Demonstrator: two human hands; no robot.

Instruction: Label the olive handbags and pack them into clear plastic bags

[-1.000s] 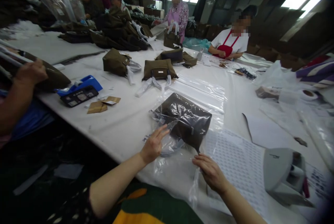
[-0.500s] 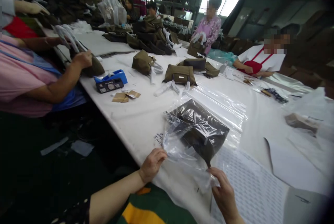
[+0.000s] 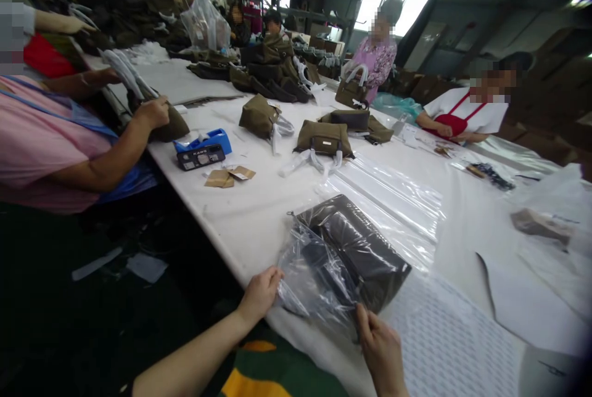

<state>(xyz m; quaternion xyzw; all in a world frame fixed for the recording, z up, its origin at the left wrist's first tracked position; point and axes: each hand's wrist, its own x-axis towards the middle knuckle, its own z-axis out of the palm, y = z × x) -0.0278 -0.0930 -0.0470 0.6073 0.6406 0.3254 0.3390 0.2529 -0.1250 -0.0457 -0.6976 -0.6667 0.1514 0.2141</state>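
Observation:
A dark olive handbag (image 3: 370,249) lies near the table's front edge inside a clear plastic bag (image 3: 300,286). The plastic's loose mouth end points toward me. My left hand (image 3: 263,291) pinches the left edge of that plastic between thumb and fingers. On the right, my right hand (image 3: 377,335) has its fingers closed on the plastic's near edge, just below the handbag. Beyond the wrapped handbag lie flat clear plastic bags (image 3: 393,200). A printed sheet (image 3: 453,329) is spread to the right of my right hand.
Farther back sit olive handbags (image 3: 324,138) with wrapped handles. A blue tape dispenser (image 3: 203,149) and brown tags (image 3: 229,176) are at the left edge. At left, a person in pink (image 3: 41,150) handles a bag; others work at the far side. White paper (image 3: 531,298) lies right.
My right hand has moved slightly left and the plastic's mouth is drawn in toward the handbag. The wrapped handbag sits a little lower in view. My left hand keeps its grip, slightly shifted left.

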